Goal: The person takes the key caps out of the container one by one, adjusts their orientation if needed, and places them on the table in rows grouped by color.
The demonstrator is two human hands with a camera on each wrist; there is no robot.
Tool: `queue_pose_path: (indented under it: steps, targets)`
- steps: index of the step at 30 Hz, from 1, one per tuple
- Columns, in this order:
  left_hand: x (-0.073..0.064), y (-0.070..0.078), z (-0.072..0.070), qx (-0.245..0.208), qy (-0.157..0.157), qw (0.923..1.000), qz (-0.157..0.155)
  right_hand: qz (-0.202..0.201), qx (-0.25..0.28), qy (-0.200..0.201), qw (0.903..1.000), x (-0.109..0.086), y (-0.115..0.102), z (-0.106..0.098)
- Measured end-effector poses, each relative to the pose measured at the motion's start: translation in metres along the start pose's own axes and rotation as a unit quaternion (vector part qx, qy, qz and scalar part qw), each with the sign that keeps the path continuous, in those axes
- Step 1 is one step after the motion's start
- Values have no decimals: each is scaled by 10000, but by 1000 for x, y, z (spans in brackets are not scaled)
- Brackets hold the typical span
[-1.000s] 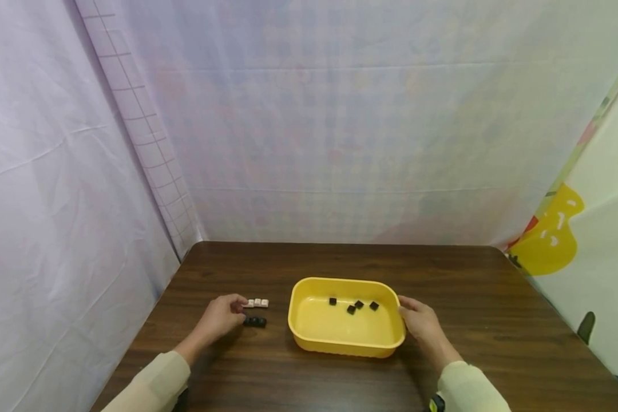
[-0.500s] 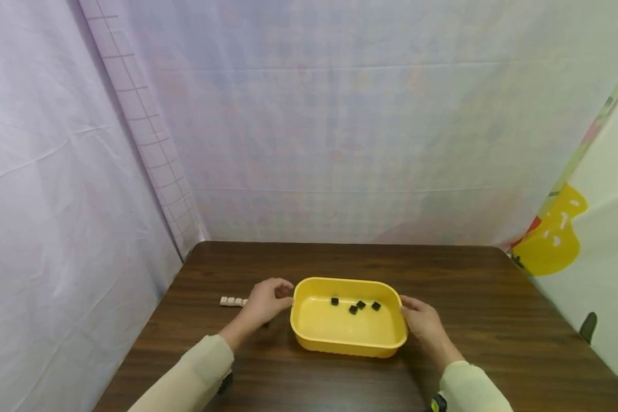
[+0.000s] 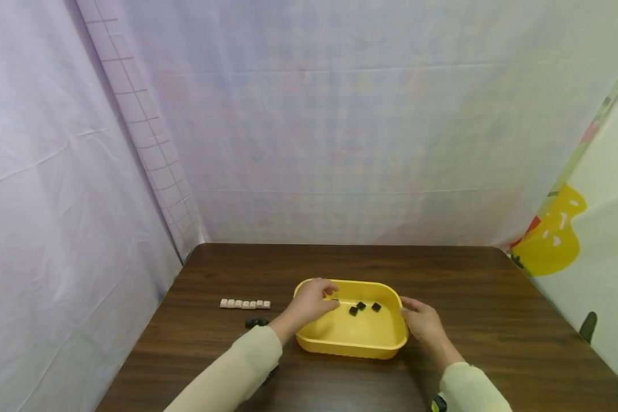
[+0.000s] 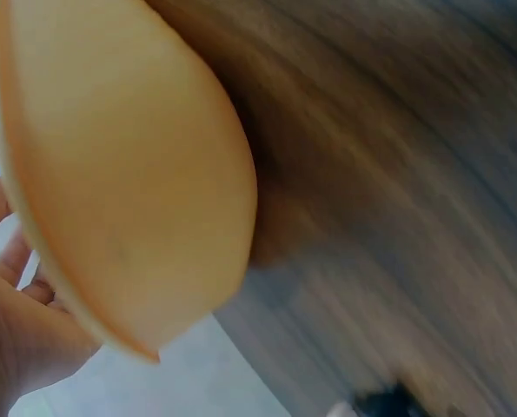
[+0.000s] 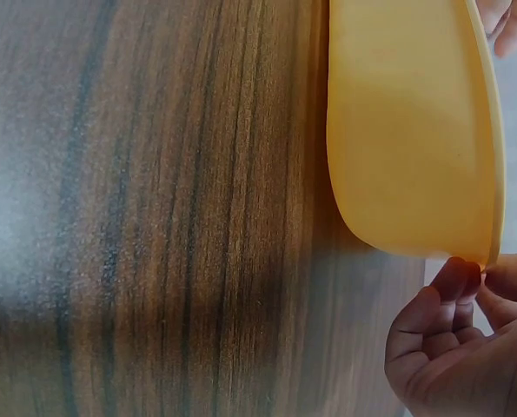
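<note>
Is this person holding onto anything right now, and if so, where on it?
The right hand pinches the yellow tub by the rim at its right-hand end. The left hand, over the tub, holds nothing that shows.

Solid bright yellow covers the tub [image 3: 347,348]; the keycaps [image 3: 376,307] inside are black. The keycap row [image 3: 245,305] is off-white, the keycap cluster [image 3: 256,323] black. Dark brown wood grain streaks the bench [image 3: 468,286]. Both sleeves [image 3: 237,360] are pale cream; the wristband [image 3: 436,404] shows black and yellow-green. The back curtain [image 3: 340,126] carries faint pastel checks, the corner strip [image 3: 144,120] dark grid lines on white, the right cloth [image 3: 607,240] a yellow shape with white marks.
</note>
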State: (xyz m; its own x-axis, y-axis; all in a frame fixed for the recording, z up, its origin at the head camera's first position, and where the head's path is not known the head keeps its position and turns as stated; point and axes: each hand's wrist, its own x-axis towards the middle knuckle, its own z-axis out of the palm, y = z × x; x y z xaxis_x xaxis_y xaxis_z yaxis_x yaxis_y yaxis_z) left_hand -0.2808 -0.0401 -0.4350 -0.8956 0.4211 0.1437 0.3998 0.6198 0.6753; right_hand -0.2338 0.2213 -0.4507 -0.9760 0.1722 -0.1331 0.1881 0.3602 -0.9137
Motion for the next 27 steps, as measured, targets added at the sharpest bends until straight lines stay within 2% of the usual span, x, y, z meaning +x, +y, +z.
queue_pose_path:
  steps: [5,8,14,18,23,27]
  targets:
    - [7,2,15,-23,-174,9998,-28,-17,3,31,10000,-1,-2,0]
    - [10,-1,23,-12,-159,9999,-5,-10,-6,32,10000,-1,-3,1]
    - [16,-3,33,324,-356,9987,143,-14,-103,47,9999,-1,-4,1]
    - [20,0,38,730,-597,9950,334,1,-128,34,9999,0,-4,1]
    - [26,-3,47,1390,-757,9846,748,-10,-29,49,10000,-1,-2,2]
    - [25,-3,51,1274,-845,9867,560,-63,-38,78,9999,-2,-1,2]
